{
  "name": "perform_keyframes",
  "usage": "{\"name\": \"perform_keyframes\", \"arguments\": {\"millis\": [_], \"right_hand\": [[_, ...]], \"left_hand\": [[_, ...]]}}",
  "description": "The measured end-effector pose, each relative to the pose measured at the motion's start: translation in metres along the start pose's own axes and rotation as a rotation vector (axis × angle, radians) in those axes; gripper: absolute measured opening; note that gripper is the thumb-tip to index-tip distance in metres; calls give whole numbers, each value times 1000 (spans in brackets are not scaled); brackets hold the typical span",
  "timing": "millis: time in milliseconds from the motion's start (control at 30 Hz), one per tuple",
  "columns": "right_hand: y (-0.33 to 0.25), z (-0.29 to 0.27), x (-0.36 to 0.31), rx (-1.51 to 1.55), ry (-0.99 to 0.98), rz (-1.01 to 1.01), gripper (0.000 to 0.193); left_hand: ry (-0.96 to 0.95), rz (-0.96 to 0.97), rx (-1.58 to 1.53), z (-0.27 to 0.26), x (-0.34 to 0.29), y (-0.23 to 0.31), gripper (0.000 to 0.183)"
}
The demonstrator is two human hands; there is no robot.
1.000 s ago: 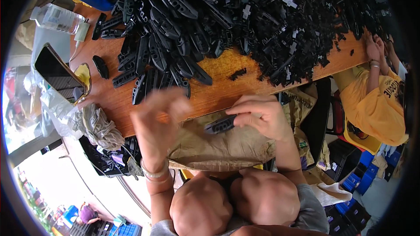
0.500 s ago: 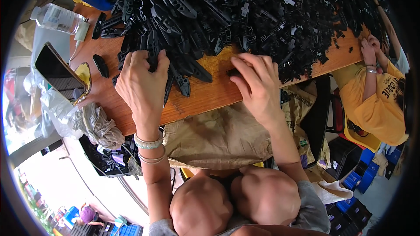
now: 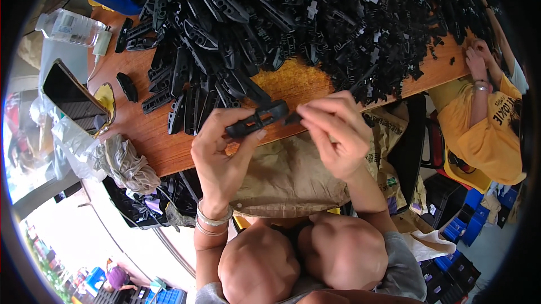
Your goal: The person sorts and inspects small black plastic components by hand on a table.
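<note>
Between the thumb and fingers of my left hand [image 3: 221, 154] is a long black plastic part [image 3: 256, 119] with an opening along it, held above the table's near edge. My right hand [image 3: 338, 132] pinches a small black plastic piece [image 3: 292, 118] close to the long part's right end; whether the two touch I cannot tell. Beyond my left hand lies a heap of long black plastic parts [image 3: 225, 8]. Farther right spreads a pile of small black clips [image 3: 360, 39].
A phone [image 3: 73, 92], a clear bottle [image 3: 70, 27] and a crumpled grey cloth [image 3: 128, 163] are at the left of the wooden table [image 3: 163, 152]. Brown paper [image 3: 287, 180] hangs below its front edge. At right sits a person in a yellow shirt [image 3: 479, 129].
My left hand has moved from the heap toward the right and nearer me, carrying a long black part. My right hand has lowered slightly, bringing the small piece beside it.
</note>
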State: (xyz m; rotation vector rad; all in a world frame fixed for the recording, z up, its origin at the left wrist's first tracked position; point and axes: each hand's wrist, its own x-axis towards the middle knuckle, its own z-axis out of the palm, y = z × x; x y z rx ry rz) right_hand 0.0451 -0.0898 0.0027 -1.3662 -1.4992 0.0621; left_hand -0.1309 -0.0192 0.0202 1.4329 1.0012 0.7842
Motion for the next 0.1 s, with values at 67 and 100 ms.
{"name": "perform_keyframes", "arguments": {"millis": [67, 100], "right_hand": [[-11, 0, 6, 37, -45, 38, 33], [-16, 1, 9, 75, -90, 77, 34]], "left_hand": [[-48, -52, 0, 0, -2, 2, 27], [-96, -106, -1, -1, -2, 3, 28]]}}
